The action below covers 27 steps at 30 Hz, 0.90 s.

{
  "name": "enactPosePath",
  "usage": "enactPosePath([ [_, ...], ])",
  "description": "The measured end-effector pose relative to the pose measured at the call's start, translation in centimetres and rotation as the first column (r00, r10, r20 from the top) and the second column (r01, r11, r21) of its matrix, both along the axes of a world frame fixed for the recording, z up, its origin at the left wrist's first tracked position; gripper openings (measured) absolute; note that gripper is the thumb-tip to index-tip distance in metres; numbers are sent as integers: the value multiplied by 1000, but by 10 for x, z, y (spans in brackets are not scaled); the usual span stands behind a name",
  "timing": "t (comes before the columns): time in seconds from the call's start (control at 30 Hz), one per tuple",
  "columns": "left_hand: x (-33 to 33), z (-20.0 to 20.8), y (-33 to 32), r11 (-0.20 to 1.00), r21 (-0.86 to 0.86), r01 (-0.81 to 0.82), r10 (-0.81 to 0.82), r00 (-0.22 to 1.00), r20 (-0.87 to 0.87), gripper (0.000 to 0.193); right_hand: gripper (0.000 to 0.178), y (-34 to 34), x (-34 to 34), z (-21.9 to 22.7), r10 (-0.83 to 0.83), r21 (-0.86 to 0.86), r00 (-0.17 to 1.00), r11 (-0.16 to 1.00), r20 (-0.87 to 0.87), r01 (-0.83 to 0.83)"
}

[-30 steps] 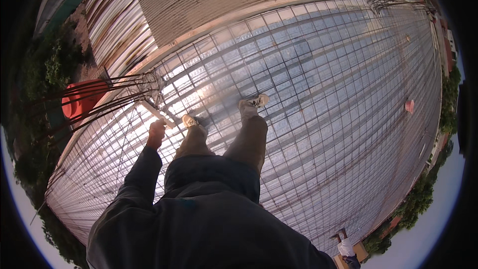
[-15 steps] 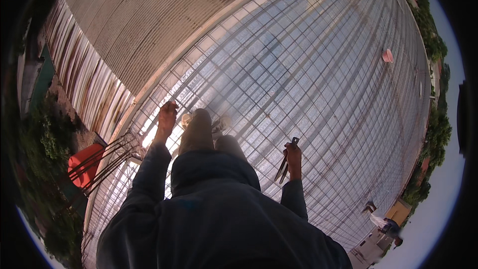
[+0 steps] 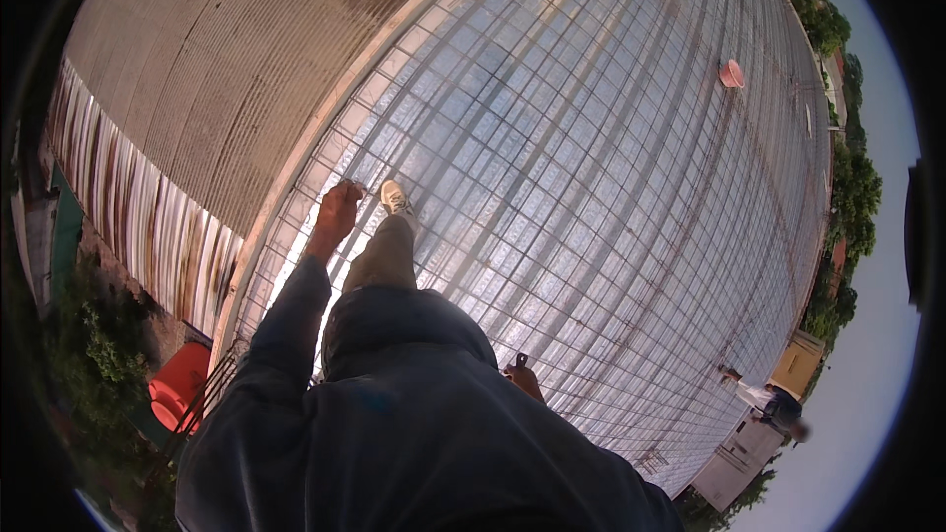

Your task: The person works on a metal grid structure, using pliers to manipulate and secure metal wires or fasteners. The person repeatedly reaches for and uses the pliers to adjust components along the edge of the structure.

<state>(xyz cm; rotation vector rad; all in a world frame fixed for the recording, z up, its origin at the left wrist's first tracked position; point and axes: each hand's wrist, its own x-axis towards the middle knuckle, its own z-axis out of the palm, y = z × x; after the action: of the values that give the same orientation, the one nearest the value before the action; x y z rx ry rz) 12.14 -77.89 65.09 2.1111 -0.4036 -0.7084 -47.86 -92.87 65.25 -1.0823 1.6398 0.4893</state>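
My left hand [image 3: 338, 212] hangs in front of me, left of my forward shoe [image 3: 396, 197], with its fingers curled closed. Whatever its fingertips pinch is too small to make out. Low at my right side, my right hand [image 3: 525, 382] grips metal pincers [image 3: 520, 361]. Only their dark head shows above the fist; my body hides the handles. Beneath both hands spreads a steel rebar mesh [image 3: 552, 172] over shiny ribbed metal decking, and my shoe rests on it.
Along the left runs a raised deck edge [image 3: 330, 118], with a corrugated roof [image 3: 236, 69] beyond it. A red tank [image 3: 179, 386] and rebar ends [image 3: 219, 384] stand at lower left. A pink bucket [image 3: 731, 74] sits far right. Another person [image 3: 769, 402] is at lower right.
I have stepped forward, one shoe now ahead alone. My right hand has swung back beside my body, hiding most of the pincers. The bucket and tank have shifted in view.
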Motion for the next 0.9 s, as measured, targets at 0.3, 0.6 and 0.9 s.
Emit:
enactPosePath([
  [0.3,115,1,-332,869,-31,494,-444,805,393,28,26,-73,101,38,-454,-38,890,890,36,455],
  [0.6,185,75,-662,874,2,485,-480,865,142,62,72,-258,197,9,61,3,998,998,35,-61],
  [0.9,210,63,-735,931,-38,363,-365,921,-139,90,29,-631,349,63,220,-92,966,974,138,-208],
])
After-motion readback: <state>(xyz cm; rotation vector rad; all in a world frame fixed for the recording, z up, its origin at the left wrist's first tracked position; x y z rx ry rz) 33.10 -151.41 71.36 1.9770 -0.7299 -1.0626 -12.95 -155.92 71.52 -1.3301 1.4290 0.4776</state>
